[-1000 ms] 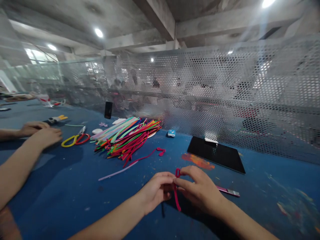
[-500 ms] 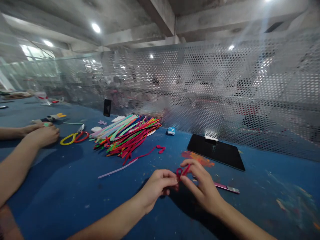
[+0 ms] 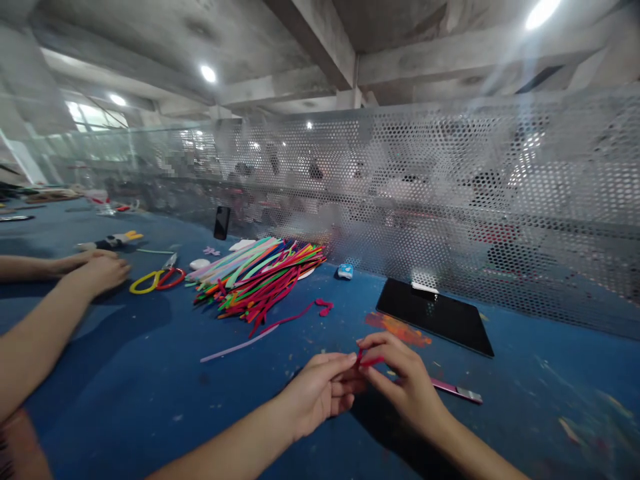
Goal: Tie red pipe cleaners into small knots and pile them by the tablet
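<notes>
Far left on the blue counter (image 3: 150,400), a co-worker's hands (image 3: 103,270) are close together; can't tell what they're gripping. Then come the yellow-and-red scissors (image 3: 159,279), a phone (image 3: 221,223) standing up, and a big pipe cleaner pile (image 3: 263,280) with a curly pink-red strand (image 3: 295,317) just in front. Your left hand (image 3: 323,395) is pinching the little red pipe cleaner (image 3: 373,362), which sits above the counter between your hands, and your right hand (image 3: 400,367) has its fingertips on it too, also pinching. Past that: the tablet (image 3: 435,317), then a pink tool (image 3: 453,389) near your right wrist.
</notes>
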Tool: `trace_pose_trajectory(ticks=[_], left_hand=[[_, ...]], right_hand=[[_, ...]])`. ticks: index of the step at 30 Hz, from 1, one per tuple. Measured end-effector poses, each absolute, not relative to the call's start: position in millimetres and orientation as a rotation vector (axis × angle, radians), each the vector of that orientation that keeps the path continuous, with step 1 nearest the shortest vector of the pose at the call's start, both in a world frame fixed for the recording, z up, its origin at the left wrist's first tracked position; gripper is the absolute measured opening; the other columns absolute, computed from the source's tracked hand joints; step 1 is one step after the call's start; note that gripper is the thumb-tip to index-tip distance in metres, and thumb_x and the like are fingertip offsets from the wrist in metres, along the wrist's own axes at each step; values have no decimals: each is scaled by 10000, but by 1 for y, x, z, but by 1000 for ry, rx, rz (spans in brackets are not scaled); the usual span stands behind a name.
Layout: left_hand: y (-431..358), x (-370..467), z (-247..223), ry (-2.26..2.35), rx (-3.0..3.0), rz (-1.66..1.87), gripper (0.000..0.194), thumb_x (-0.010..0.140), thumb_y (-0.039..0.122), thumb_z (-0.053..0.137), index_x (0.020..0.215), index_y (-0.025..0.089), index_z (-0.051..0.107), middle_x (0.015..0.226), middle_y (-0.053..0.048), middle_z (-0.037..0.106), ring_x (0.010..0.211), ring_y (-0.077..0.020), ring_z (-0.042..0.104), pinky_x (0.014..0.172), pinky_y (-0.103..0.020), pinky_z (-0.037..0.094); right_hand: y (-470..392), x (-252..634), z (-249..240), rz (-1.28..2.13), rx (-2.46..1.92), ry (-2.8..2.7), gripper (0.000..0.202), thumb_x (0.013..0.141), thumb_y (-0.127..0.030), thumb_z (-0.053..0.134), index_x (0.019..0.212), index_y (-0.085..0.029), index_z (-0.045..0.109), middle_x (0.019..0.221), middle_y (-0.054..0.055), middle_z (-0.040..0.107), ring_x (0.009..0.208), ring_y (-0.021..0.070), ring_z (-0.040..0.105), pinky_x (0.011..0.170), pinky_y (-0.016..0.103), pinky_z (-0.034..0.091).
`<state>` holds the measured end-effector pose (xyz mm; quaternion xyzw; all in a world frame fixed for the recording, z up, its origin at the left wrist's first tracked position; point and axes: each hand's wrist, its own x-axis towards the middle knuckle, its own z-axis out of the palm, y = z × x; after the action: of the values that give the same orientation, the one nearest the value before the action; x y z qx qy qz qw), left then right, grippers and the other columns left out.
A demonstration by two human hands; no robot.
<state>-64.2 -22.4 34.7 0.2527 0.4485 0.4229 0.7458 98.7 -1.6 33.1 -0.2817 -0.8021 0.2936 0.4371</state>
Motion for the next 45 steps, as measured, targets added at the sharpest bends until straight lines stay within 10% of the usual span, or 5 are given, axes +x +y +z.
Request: trace_pose_trajectory(ticks=[7,26,45], left_hand=[[-16,-70,30,925,614,1063,220,580,161,730,731,127,573,631,6,623,562,-80,586,590,-194,466],[-10,-68,21,1056,982,789,349,510,128,676,738,173,415,586,48,576,462,-80,553,445,-189,456],[-6,-69,21,1036,1057,818,331,558,166,710,710,170,415,638,27,600,551,-100,585,560,-233,459]], right_hand=[[1,103,25,588,-613,-2088,256,800,-101,469,1007,-238,532,1172,80,465,1105,196,451,927,358,370],[12,118,-2,-147,-379,-2255,202,808,-163,556,1007,-191,572,848,68,606,774,172,558,660,299,445],[13,123,-7,516,-642,-2289,188,840,-252,536,1023,-238,575,864,31,602,788,159,528,695,302,412]])
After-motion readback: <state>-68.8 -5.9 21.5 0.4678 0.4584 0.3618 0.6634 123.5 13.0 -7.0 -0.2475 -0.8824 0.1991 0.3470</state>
